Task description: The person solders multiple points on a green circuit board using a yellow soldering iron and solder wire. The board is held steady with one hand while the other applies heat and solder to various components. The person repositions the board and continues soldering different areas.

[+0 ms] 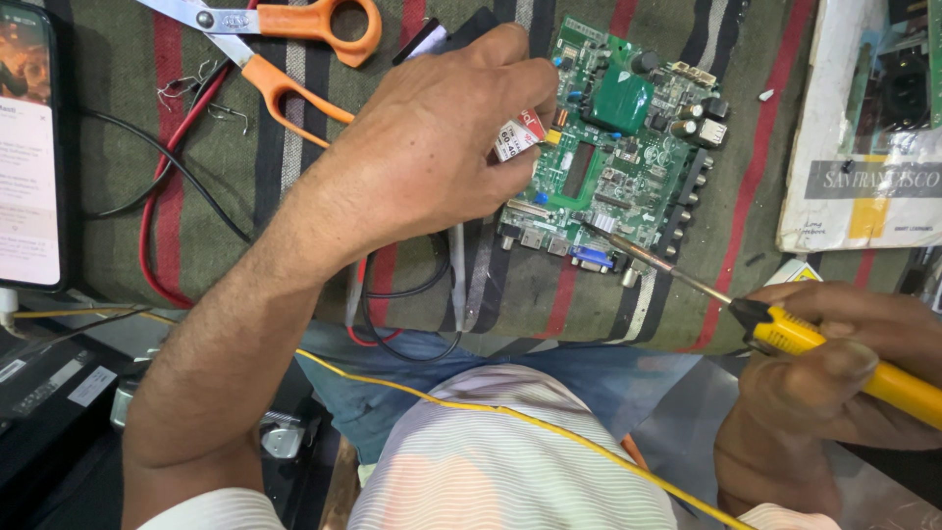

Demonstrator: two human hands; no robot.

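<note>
Striped cloth (726,177), circuit board (618,137), scissors (285,49), phone (27,147), tangled wires (167,167)

the left hand (432,147) hides the circuit board's (628,157) left edge and whatever it pinches. the scissors (285,49) are cut off at the far edge, the phone (27,147) at the left, and the soldering iron's (834,353) handle at the right.

green circuit board (613,147) flat on striped cloth, yellow-handled soldering iron (785,329) tip touching it
</note>
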